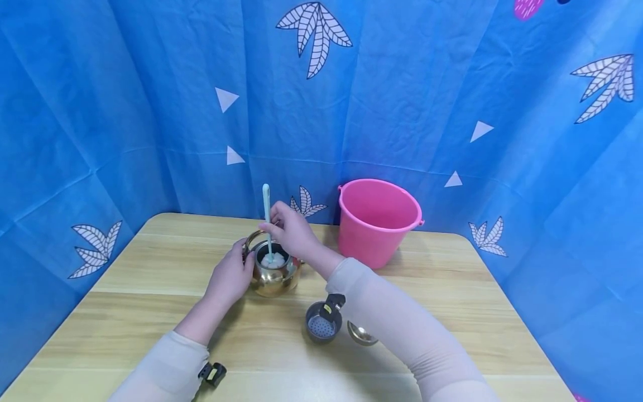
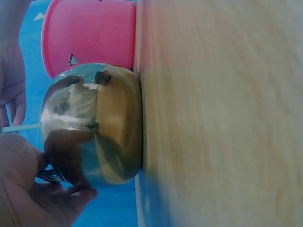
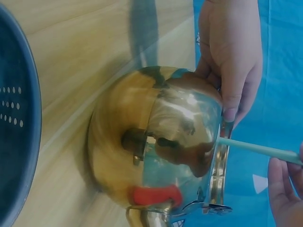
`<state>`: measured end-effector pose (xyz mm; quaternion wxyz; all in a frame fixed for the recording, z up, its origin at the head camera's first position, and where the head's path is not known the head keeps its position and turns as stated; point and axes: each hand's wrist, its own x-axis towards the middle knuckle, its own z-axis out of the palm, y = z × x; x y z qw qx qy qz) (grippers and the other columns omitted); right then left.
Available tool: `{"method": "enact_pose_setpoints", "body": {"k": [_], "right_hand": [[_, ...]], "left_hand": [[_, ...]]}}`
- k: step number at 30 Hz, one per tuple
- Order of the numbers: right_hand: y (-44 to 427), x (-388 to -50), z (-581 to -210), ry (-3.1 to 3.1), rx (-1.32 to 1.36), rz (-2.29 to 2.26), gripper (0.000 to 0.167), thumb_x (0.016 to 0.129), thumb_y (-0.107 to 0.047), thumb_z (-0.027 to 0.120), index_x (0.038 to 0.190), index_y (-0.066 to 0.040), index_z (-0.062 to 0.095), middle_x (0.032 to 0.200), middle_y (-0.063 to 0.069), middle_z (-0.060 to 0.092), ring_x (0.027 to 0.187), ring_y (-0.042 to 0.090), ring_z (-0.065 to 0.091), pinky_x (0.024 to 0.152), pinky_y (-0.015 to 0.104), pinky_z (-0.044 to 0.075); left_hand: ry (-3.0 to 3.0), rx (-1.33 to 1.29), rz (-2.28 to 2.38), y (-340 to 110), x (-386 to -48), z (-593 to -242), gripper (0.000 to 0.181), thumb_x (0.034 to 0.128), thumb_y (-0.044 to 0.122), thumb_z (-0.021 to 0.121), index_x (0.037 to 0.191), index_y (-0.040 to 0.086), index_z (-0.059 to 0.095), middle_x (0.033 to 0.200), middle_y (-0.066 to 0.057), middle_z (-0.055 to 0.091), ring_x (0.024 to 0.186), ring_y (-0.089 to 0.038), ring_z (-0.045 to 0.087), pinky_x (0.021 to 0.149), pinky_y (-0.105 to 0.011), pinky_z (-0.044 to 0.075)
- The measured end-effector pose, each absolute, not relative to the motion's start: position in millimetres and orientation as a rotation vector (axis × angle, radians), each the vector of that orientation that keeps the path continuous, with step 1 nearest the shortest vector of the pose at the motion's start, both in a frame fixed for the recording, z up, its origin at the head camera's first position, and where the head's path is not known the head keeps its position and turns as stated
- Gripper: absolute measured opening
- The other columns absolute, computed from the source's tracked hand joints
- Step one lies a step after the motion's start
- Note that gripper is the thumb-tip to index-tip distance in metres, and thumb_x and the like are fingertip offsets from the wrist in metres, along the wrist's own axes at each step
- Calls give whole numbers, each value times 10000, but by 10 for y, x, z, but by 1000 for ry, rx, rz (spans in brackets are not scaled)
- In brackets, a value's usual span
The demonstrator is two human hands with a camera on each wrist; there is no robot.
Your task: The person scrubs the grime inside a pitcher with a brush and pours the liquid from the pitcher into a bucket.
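A shiny gold teapot (image 1: 273,279) stands on the wooden table without its lid, its spout toward the right. My left hand (image 1: 232,273) grips its left side near the base of the handle, thumb by the rim. Above the opening, my right hand (image 1: 297,231) pinches a pale green brush (image 1: 267,201) by its thin stick. The brush stands nearly upright, its fluffy white head (image 1: 273,260) inside the mouth of the pot. In the right wrist view the stick of the brush (image 3: 260,150) passes beside the arched handle (image 3: 218,175).
Behind the pot to the right stands a pink bucket (image 1: 372,240). A metal strainer cup (image 1: 321,329) with a perforated bottom sits nearer me, partly under my right sleeve. Beside it lies a gold lid (image 1: 360,334), hollow side up. A blue curtain (image 1: 402,111) hangs around the table.
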<state>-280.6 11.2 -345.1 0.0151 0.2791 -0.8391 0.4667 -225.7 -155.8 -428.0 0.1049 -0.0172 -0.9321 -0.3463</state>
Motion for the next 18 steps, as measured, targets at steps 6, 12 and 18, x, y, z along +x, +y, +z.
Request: {"method": "enact_pose_setpoints", "body": {"k": [6,12,18], "right_hand": [[116,-2830,-3490,-2594,832,1513,184,957,-203,688,963,-107,531,863,26,719,730,162,678,661,238,577],[138,-2855,-3526,-2546,793,1627,164,962,-169,677,966,-85,536,976,140,743,822,242,714,687,244,589],[153,-2872,-3546,-2513,726,1700,151,961,-158,680,966,-76,553,956,144,740,836,238,718,712,298,604]], "left_hand": [[-2737,-56,-1015,-1561,-2257,-4296,529,1071,246,422,1496,-59,340,1368,-324,534,1176,-498,573,967,-629,463],[-2741,-51,-1016,-1553,-2261,-4299,536,1071,254,429,1498,-56,337,1372,-327,529,1185,-505,564,969,-634,460],[-2739,-50,-1016,-1554,-2256,-4298,541,1071,260,431,1501,-53,336,1376,-328,526,1183,-508,565,972,-632,461]]}}
